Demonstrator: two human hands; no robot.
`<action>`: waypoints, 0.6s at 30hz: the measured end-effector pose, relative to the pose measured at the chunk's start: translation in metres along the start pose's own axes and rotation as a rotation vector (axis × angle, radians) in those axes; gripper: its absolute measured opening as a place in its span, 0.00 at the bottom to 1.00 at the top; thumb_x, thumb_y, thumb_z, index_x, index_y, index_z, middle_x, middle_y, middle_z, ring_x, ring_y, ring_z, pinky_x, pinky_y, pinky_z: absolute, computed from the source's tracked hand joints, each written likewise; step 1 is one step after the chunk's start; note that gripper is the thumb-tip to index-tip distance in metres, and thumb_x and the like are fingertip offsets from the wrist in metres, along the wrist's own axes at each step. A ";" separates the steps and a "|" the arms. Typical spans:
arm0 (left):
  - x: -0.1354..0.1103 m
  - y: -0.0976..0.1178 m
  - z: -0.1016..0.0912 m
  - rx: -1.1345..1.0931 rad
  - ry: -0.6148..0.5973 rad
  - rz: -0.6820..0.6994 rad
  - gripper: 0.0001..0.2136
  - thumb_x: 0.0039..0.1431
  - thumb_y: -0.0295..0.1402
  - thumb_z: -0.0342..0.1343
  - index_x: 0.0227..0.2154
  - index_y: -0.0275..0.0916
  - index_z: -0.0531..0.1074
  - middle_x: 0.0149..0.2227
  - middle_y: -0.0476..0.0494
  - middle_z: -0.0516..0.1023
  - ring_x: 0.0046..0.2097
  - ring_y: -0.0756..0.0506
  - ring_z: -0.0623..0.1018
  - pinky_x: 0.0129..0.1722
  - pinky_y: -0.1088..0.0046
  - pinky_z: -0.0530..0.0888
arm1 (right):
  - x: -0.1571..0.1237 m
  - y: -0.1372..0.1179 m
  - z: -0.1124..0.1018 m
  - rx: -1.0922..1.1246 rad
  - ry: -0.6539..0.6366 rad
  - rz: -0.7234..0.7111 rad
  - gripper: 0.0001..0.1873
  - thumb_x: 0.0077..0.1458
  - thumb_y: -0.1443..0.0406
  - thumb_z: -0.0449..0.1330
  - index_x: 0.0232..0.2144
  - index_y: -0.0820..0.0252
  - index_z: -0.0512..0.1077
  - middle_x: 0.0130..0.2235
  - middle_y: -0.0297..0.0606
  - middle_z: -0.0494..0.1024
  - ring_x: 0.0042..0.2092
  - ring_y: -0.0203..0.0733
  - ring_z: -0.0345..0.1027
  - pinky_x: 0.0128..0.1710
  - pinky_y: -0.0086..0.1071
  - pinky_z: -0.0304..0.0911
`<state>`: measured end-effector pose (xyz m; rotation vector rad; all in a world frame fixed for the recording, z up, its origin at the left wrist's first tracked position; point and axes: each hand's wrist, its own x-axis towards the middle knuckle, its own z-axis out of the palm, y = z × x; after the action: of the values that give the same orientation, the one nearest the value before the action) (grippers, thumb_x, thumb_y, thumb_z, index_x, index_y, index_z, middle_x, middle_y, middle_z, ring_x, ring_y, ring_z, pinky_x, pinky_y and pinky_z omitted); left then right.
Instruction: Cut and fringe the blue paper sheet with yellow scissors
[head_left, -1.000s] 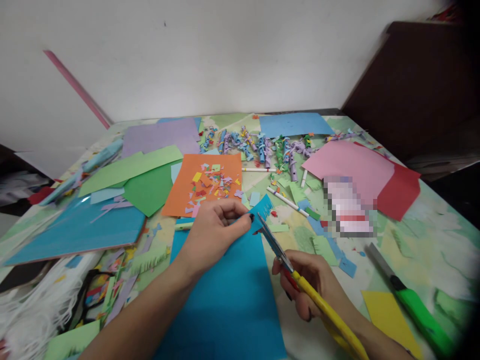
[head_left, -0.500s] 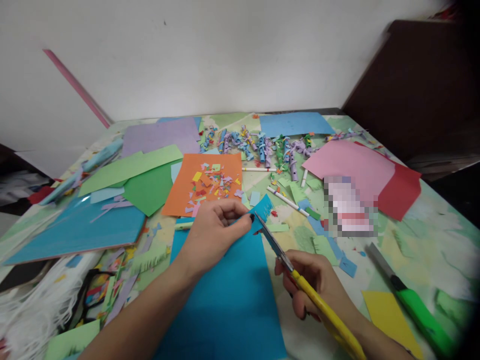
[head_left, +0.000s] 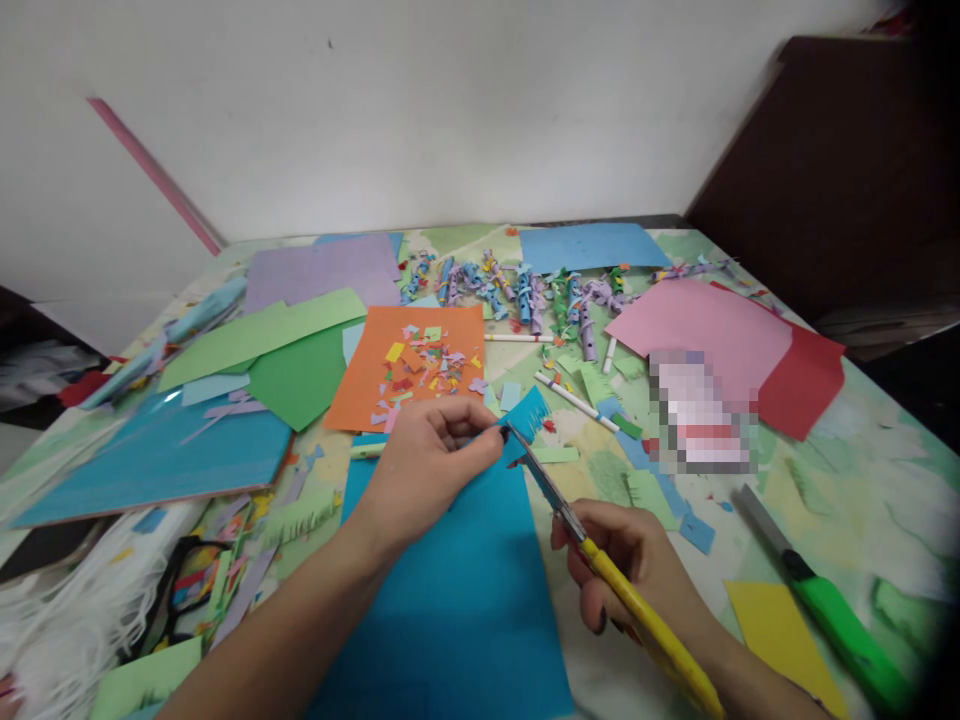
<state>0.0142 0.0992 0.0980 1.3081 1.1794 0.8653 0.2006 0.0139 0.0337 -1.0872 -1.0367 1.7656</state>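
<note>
Pinched in my left hand (head_left: 442,445) is a small blue paper strip (head_left: 531,412) with fine slits along its far edge, like a fringe. My right hand (head_left: 626,570) grips yellow-handled scissors (head_left: 559,500). Their blade tips meet the strip right beside my left thumb. Beneath both hands lies a large blue paper sheet (head_left: 450,630). A pale green paper roll (head_left: 366,452) rests at the sheet's upper left. Part of the strip is hidden behind my left fingers.
Orange paper (head_left: 360,375) carries many scraps. Decorated paper rolls (head_left: 525,300) line the back. On the right are a green-handled knife (head_left: 832,610) with its blade out, yellow paper (head_left: 784,640) and pink paper (head_left: 705,325). White string (head_left: 82,620) and black glasses (head_left: 169,590) lie lower left.
The scissors have shifted very slightly against the strip, and their handles sit a little closer together. My left hand keeps almost the same place.
</note>
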 end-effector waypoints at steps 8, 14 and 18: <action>0.000 -0.002 0.000 -0.074 -0.028 -0.002 0.06 0.44 0.33 0.60 0.24 0.35 0.72 0.23 0.48 0.74 0.26 0.50 0.72 0.26 0.76 0.67 | -0.001 0.000 -0.002 0.005 -0.007 -0.027 0.21 0.34 0.61 0.76 0.27 0.61 0.69 0.16 0.24 0.61 0.19 0.27 0.46 0.13 0.20 0.40; 0.001 -0.004 0.000 -0.075 -0.017 0.018 0.05 0.44 0.32 0.60 0.21 0.35 0.71 0.20 0.50 0.71 0.23 0.53 0.68 0.22 0.79 0.63 | -0.002 -0.002 -0.004 -0.002 -0.069 -0.045 0.20 0.40 0.58 0.74 0.30 0.62 0.70 0.17 0.24 0.62 0.16 0.25 0.43 0.12 0.20 0.42; 0.001 -0.004 -0.001 -0.055 -0.024 0.027 0.05 0.44 0.31 0.59 0.20 0.36 0.71 0.20 0.51 0.70 0.23 0.53 0.67 0.22 0.79 0.62 | 0.000 -0.001 -0.006 -0.031 -0.115 -0.070 0.29 0.39 0.45 0.71 0.32 0.62 0.70 0.19 0.28 0.65 0.18 0.26 0.48 0.15 0.22 0.46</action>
<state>0.0127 0.0996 0.0937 1.2892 1.1139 0.8932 0.2066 0.0154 0.0330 -0.9651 -1.1613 1.7777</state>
